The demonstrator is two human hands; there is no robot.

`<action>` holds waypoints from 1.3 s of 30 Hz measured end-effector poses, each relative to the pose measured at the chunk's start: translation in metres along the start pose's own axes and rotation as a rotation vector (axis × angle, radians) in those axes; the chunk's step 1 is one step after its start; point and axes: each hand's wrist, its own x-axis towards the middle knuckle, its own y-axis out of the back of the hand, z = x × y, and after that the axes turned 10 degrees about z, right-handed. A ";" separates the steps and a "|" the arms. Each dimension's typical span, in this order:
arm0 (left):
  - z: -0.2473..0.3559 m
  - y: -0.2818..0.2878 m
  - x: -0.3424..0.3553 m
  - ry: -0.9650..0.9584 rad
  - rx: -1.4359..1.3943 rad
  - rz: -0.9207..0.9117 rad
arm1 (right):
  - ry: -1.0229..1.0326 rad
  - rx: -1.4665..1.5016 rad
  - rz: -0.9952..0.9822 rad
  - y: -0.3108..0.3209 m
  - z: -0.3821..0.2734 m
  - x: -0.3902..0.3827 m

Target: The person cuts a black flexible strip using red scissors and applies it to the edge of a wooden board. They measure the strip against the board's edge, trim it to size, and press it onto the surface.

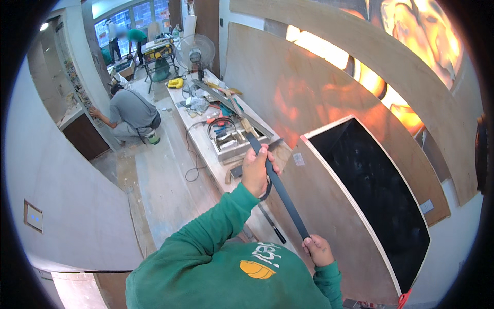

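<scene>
A long, dark grey flat strip (286, 198) runs slantwise between my two hands. My left hand (256, 172) is closed around its upper part, and a short dark loop hangs below that hand. Lower and to the right, my right hand (318, 250) pinches the strip's near end between thumb and fingers. Beyond my left hand, the strip's far end reaches over an open tool box (226, 153) on a long pale bench (206, 135). Below my left hand lies a slim tool with a black handle (279, 236).
On my right a wooden panel (329, 188) leans beside a framed black panel (375, 201). Loose tools and plastic bags (197, 103) clutter the bench, with a yellow tool (176, 83) farther off. A person in grey (135, 109) crouches at left; a fan (195, 54) stands behind.
</scene>
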 end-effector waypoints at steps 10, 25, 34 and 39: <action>-0.002 0.002 -0.008 -0.063 0.083 -0.071 | -0.047 0.077 0.006 0.002 0.025 0.003; 0.012 -0.025 -0.051 0.010 -0.066 -0.220 | -0.078 0.127 -0.011 0.014 0.075 0.009; 0.016 -0.019 -0.050 -0.179 0.233 -0.446 | -0.150 0.149 -0.032 0.014 0.104 -0.004; 0.022 -0.024 -0.050 -0.201 0.294 -0.495 | -0.153 0.161 -0.005 0.019 0.105 -0.006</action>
